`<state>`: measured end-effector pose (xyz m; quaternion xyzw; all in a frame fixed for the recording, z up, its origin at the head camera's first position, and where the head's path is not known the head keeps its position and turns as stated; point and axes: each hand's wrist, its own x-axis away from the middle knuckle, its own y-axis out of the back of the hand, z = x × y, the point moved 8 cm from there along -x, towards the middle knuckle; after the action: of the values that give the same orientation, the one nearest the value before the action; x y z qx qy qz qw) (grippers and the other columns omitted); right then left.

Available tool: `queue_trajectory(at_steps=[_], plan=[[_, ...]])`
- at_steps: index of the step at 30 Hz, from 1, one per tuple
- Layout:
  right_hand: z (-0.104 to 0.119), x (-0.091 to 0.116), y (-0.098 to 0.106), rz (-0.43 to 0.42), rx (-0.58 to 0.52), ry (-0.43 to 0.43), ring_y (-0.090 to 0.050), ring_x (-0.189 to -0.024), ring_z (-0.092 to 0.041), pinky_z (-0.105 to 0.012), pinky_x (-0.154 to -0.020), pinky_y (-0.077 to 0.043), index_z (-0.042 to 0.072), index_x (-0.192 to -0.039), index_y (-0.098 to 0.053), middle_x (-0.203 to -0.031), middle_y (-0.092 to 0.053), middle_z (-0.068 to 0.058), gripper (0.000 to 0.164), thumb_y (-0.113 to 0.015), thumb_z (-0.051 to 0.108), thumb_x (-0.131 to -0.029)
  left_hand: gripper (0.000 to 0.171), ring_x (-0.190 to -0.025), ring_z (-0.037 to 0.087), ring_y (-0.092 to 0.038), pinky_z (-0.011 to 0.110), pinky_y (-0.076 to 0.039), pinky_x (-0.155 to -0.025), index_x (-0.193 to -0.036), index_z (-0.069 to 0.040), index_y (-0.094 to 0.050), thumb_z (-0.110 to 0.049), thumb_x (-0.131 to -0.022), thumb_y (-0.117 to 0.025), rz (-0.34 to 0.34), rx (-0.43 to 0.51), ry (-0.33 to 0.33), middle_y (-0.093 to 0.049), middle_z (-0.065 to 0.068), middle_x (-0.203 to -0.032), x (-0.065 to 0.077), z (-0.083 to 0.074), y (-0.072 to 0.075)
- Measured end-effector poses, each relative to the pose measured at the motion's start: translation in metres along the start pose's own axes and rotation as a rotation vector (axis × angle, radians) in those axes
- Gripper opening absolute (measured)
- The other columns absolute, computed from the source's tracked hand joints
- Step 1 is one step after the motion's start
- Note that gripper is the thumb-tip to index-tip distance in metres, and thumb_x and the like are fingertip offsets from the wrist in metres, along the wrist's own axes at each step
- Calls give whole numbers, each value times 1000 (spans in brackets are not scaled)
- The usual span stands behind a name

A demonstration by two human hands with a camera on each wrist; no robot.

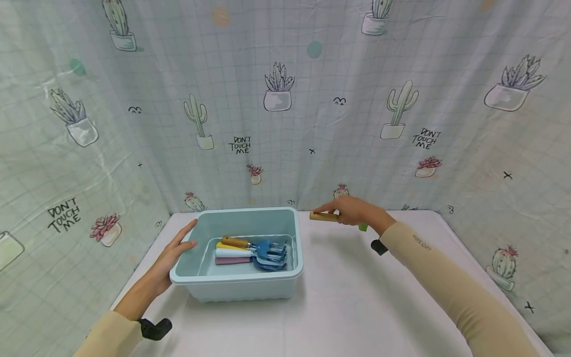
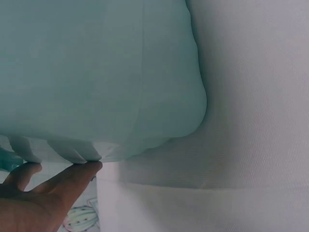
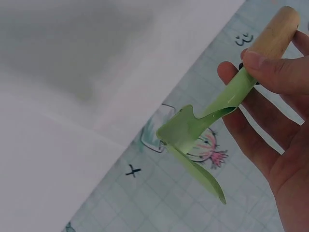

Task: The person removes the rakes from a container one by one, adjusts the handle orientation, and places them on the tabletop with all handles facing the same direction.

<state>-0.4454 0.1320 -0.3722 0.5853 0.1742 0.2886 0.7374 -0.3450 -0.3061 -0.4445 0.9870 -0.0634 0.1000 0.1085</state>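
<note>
My right hand (image 1: 351, 210) is raised over the right side of the table and holds a small green garden hoe (image 3: 181, 130) by its wooden handle (image 3: 274, 33). In the right wrist view, the thumb and fingers pinch that handle near the green neck. Most of the hoe's head is hidden behind the hand in the head view. My left hand (image 1: 167, 260) rests at the left rim of a light blue plastic bin (image 1: 241, 290), its fingers fairly straight. Inside the bin lie several garden tools with blue metal heads (image 1: 269, 252) and wooden, yellow, white and pink handles.
The bin stands on a white table (image 1: 339, 307), left of centre. A patterned curtain (image 1: 308, 124) with cactus prints hangs behind the table and along both sides. Black wrist devices (image 1: 154, 329) are worn on both forearms.
</note>
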Motion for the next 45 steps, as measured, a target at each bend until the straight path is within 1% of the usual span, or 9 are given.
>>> queue_trajectory(at_steps=[6, 12, 16, 18, 24, 28, 32, 39, 45], plan=[[-10, -3, -19, 17, 16, 6, -67, -105, -23, -30, -81, -58, 33, -144, -63, -128, -73, -5, 69, -61, -12, -91, 71, -161, 45, 3, 72, -17, -121, -164, -48, -4, -24, -110, -42, -2, 8, -4, 16, 0, -175, 2, -1, 0], [-25, -5, -38, 21, 36, -10, -67, -99, -18, -29, -80, -57, 34, -142, -64, -124, -75, -2, 68, -64, -11, -91, 72, -161, 44, 3, 71, -16, -122, -164, -49, -3, -21, -109, -41, 5, 10, -11, 16, -1, -175, 2, -4, -1], [-25, -2, -47, 17, 65, 24, -66, -93, -17, -28, -78, -56, 30, -142, -64, -123, -75, -4, 67, -63, -13, -91, 72, -161, 44, 3, 71, -17, -122, -164, -48, -3, -21, -109, -41, 6, 7, -13, 16, -1, -175, 4, -5, -3], [-26, -2, -51, 18, 82, 33, -63, -91, -16, -28, -77, -54, 30, -143, -64, -122, -75, -3, 66, -62, -12, -92, 72, -161, 45, 3, 71, -18, -122, -164, -48, -4, -21, -109, -41, 4, 7, -13, 16, -1, -175, 4, -5, -3], [-34, -2, -64, 36, 90, 19, -63, -94, -16, -33, -83, -55, 30, -144, -63, -127, -74, -3, 62, -60, -9, -95, 71, -161, 44, 1, 71, -19, -122, -164, -49, -5, -21, -109, -41, 0, 13, -14, 15, -1, -175, 3, -5, -2], [-41, -4, -73, 54, 73, 11, -63, -97, -13, -32, -86, -54, 31, -143, -63, -129, -73, -1, 58, -60, -6, -98, 70, -161, 44, 0, 71, -20, -122, -164, -48, -6, -23, -109, -42, -1, 12, -10, 13, 0, -176, 3, -4, -3], [-44, -7, -80, 52, 50, 8, -62, -95, -15, -33, -85, -53, 30, -142, -64, -122, -74, -3, 57, -60, -6, -97, 70, -161, 44, 0, 71, -20, -121, -164, -48, -5, -23, -109, -42, -3, 11, -3, 14, 0, -176, 4, -3, -3], [-47, -8, -87, 50, 49, -39, -58, -98, -17, -41, -95, -53, 32, -141, -65, -116, -73, -2, 61, -59, -8, -96, 71, -161, 45, 1, 71, -19, -121, -165, -46, -4, -22, -110, -41, -6, 10, -1, 15, 0, -175, 3, -2, -3], [-44, -8, -85, 33, 74, -41, -56, -91, -15, -39, -90, -54, 30, -139, -68, -108, -72, 0, 60, -61, -9, -93, 71, -161, 44, 0, 71, -19, -122, -165, -46, -4, -20, -109, -41, -14, 14, 5, 14, 0, -175, 3, -2, -2]])
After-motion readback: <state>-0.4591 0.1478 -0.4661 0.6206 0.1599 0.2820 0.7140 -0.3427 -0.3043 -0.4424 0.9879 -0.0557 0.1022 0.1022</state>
